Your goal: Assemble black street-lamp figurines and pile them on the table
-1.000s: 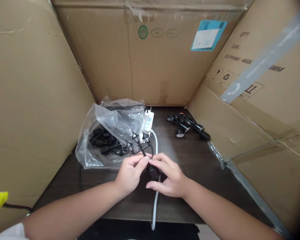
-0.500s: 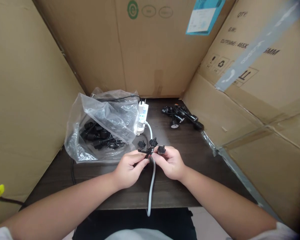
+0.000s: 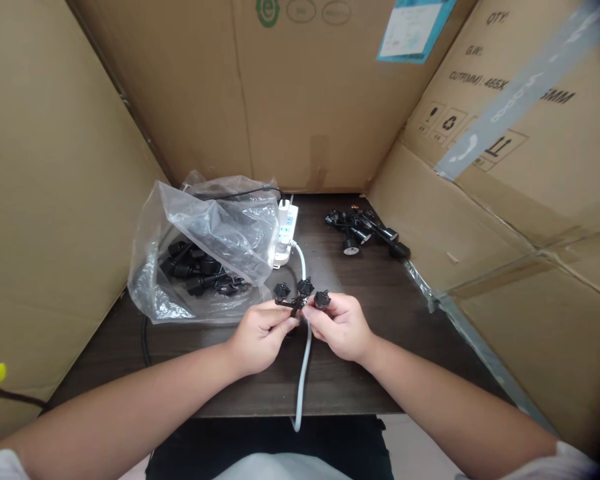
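Person's L hand (image 3: 260, 337) pinches the stem of the blk 3-headed piece (image 3: 305, 288), lower ctr of frame; R hand (image 3: 343, 330) has thumb + fingers closed on it by the right-hand head. Vs 1 s ago: piece tipped so heads face the cam; round base, plain to see then, now mostly hidden. R hand was spread by the base then. View shifted too: near edge of table (image 3: 380, 333) sits higher. Clear bag (image 3: 147, 293) w/ blk stock (image 3: 195, 270) ctr-left, blk pile (image 3: 351, 250) right of ctr, both unmoved on tbl.
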A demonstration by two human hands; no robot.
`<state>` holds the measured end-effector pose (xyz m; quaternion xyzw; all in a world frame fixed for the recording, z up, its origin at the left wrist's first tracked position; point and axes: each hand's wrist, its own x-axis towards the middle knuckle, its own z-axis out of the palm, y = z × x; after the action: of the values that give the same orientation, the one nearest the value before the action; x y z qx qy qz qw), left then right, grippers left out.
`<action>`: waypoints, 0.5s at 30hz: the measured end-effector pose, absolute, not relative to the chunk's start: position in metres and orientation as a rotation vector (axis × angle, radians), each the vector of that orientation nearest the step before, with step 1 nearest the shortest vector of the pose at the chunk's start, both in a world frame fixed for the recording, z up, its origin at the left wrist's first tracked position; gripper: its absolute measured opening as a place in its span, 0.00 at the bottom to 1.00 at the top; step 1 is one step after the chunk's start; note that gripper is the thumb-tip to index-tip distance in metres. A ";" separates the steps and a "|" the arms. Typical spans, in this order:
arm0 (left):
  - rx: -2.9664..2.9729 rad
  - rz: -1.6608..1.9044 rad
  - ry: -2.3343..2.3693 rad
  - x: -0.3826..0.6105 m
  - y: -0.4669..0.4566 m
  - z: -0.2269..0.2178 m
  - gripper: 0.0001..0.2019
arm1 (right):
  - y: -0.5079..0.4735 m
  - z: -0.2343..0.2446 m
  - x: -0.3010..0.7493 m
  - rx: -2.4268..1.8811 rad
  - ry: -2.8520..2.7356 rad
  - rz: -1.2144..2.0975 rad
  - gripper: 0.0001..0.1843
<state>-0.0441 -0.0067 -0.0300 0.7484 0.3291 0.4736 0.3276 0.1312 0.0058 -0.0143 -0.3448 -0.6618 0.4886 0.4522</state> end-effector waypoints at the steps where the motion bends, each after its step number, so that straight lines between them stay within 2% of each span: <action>1: 1.964 1.236 0.863 -0.045 -0.006 -0.030 0.10 | 0.006 -0.014 0.131 -0.842 -1.660 1.172 0.12; 15: 1.974 1.187 0.836 -0.046 -0.009 -0.030 0.12 | 0.007 -0.005 0.132 -0.783 -1.831 0.951 0.11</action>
<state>-0.0455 -0.0089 -0.0298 0.7580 0.3210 0.4558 0.3387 0.1319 0.0067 -0.0052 -0.3166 -0.7408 0.3847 0.4505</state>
